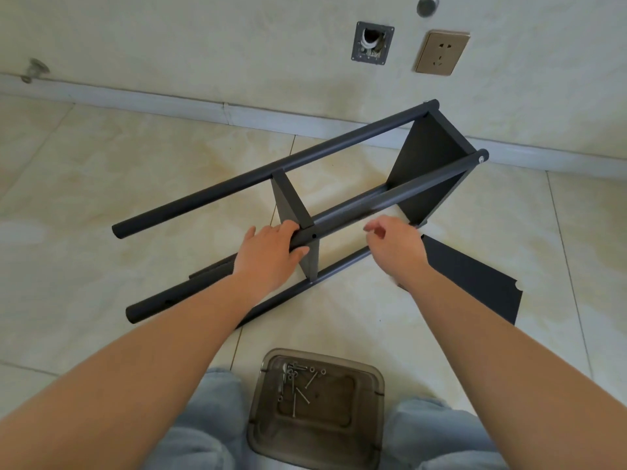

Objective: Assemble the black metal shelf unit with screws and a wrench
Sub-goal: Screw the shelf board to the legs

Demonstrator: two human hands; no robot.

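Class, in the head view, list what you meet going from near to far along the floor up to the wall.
Clear plastic tray of screws → loose black metal shelf panel → black metal shelf frame → white skirting board → gold wall socket.

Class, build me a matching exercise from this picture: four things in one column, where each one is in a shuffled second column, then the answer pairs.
Things
1. left hand
2. screws
3. loose black panel
4. wall socket

Places
A. flat on the floor tiles, at the right
B. gripping a pole of the shelf frame
C. on the wall, above the skirting
D. in the clear tray between the knees

Pairs: 1-B, 2-D, 3-A, 4-C
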